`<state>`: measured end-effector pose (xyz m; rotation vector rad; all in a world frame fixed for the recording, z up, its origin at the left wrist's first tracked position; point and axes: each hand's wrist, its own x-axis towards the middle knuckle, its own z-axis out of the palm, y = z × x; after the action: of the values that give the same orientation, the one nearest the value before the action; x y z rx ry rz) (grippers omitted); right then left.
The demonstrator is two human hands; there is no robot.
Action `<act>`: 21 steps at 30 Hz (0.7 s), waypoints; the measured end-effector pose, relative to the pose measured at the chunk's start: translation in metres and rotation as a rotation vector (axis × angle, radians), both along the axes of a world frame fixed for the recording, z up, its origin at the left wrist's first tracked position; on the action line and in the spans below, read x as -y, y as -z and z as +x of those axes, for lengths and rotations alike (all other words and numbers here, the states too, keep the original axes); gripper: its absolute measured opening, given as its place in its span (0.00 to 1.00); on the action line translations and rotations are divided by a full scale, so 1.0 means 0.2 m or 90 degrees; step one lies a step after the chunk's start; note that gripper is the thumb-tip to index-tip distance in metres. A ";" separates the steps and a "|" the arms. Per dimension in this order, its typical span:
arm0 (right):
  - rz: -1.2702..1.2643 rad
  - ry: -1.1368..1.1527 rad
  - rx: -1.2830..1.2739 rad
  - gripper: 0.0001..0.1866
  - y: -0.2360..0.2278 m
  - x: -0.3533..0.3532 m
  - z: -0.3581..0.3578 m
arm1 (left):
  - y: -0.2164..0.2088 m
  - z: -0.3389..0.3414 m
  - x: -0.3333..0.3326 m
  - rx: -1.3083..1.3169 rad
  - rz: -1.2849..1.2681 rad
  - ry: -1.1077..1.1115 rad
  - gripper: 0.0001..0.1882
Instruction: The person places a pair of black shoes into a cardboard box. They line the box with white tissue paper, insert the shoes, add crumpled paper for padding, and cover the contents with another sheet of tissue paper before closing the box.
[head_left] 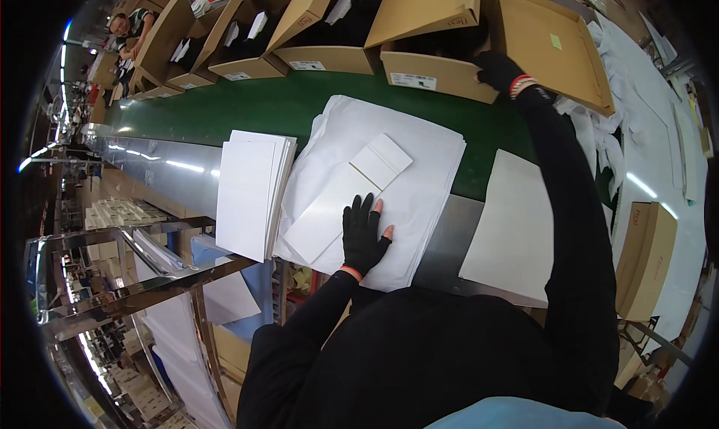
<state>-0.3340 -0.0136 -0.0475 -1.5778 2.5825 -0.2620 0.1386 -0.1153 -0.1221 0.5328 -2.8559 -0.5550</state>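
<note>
My left hand (363,238), in a black glove with bare thumb and fingertip, lies flat with fingers stretched out on a stack of large white paper sheets (427,140). Beside its fingers a long white card strip (322,218) with a folded end rests slantwise on the sheets. Out at the far right, my gloved right hand (500,73) is closed on the right corner of an open cardboard box (442,80). The box has dark contents and its lid (554,50) leans open to the right. Most of the right fingers are hidden at the box wall.
More open cardboard boxes (322,60) stand in a row on the green conveyor belt (202,118). White card piles lie left (247,193) and right (513,227) of the sheets. A metal frame (150,286) stands at lower left, a closed box (645,260) at right. Another person (137,32) is far left.
</note>
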 end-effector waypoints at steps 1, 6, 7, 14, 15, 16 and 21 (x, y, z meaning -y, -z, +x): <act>0.034 0.035 0.128 0.25 -0.16 -0.03 0.02 | 0.01 0.01 0.00 -0.002 0.002 -0.004 0.34; 0.100 0.020 0.088 0.29 -0.72 -0.43 0.26 | 0.04 0.05 0.00 -0.018 -0.012 -0.007 0.34; 0.058 0.026 0.079 0.29 -0.77 -0.59 0.32 | 0.04 0.04 -0.02 -0.026 -0.010 0.005 0.34; 0.230 0.232 0.312 0.24 -0.90 -1.17 1.13 | 0.09 0.07 0.00 -0.081 -0.040 0.006 0.33; 0.176 0.194 0.267 0.24 -0.81 -1.31 1.22 | 0.09 0.06 -0.01 -0.096 -0.023 0.020 0.34; 0.127 0.169 0.212 0.24 -0.69 -1.41 1.31 | 0.08 0.08 -0.01 -0.112 -0.029 0.018 0.33; 0.031 0.122 0.099 0.16 -0.21 -1.51 1.78 | 0.10 0.12 -0.01 -0.151 -0.031 -0.001 0.31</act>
<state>0.0225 0.2875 -0.0045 -1.2414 2.5983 -0.3203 0.1620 -0.1123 -0.1417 0.4291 -2.6369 -0.5108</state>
